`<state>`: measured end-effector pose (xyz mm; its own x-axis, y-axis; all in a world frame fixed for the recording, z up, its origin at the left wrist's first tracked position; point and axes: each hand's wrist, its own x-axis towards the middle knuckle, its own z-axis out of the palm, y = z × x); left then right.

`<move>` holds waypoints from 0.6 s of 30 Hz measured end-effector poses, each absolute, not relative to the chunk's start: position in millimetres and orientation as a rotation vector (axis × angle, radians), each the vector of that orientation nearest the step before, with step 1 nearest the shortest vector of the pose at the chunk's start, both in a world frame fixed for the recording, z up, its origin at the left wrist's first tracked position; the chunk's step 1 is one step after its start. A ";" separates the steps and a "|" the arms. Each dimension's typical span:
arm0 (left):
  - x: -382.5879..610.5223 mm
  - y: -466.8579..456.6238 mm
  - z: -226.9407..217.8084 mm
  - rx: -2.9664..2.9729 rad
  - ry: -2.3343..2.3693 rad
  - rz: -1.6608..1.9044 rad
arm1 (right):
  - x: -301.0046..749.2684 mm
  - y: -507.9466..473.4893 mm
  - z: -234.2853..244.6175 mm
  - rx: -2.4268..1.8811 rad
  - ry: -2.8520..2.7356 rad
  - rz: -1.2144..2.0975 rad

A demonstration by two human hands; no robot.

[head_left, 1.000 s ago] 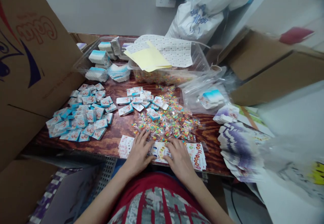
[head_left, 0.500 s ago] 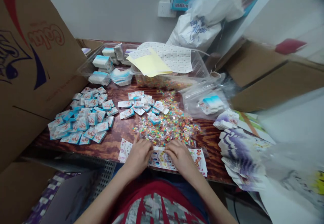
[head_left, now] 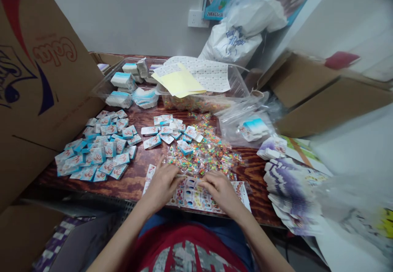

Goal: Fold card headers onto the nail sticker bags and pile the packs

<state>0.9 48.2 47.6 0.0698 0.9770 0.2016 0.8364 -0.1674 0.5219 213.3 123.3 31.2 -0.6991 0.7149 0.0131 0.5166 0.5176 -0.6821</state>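
While your left hand (head_left: 162, 185) and right hand (head_left: 220, 192) lie close together, not touching, on a printed sticker sheet (head_left: 196, 201) near the edge of the table (head_left: 138, 182), it is not possible to tell if your fingers pinch anything. Behind them, one clear plastic tub (head_left: 236, 83) holds many small colourful packets, and another clear tub (head_left: 101, 84) holds white and blue packs. Loose colourful packets (head_left: 205, 153) lie just past your hands. On the wall, a blue poster (head_left: 213, 14) shows "20BAGSx30"
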 end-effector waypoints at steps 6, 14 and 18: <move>19.2 45.2 63.1 2.014 2.190 1.121 | 209.2 129.5 60.0 -1.018 -2.171 1.068; 28.8 50.9 58.2 1.815 1.551 0.957 | 189.4 117.0 86.3 -0.738 -2.123 1.142; 28.0 51.3 64.9 1.571 1.348 1.003 | 187.9 110.8 89.9 -0.754 -2.054 1.188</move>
